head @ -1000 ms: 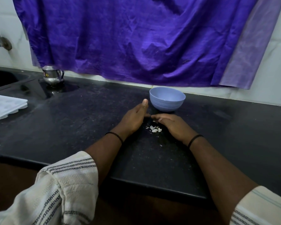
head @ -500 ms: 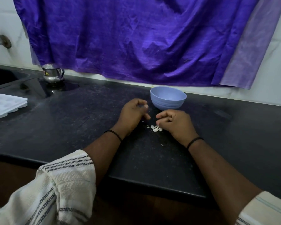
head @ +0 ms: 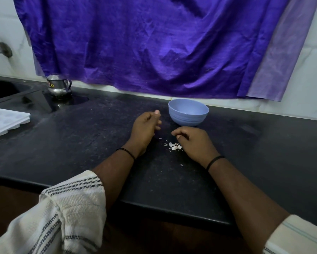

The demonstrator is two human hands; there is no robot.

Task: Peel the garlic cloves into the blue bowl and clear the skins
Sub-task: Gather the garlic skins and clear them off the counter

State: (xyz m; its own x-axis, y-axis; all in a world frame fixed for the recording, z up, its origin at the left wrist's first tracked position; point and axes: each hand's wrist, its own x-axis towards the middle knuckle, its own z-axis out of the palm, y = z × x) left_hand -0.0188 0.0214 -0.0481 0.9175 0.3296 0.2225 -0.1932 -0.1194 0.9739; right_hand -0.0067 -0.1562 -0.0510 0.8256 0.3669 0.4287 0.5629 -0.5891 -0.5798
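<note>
The steel jug (head: pixel 58 87) bears a small round sticker, its print too small to read.

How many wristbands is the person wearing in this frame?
2. One black band circles the wrist of the left hand; the other black band circles the wrist of the right hand. The sleeves may hide more.

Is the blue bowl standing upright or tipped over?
Upright. The blue bowl rests on its base on the black counter, its rim level and opening facing up.
</note>
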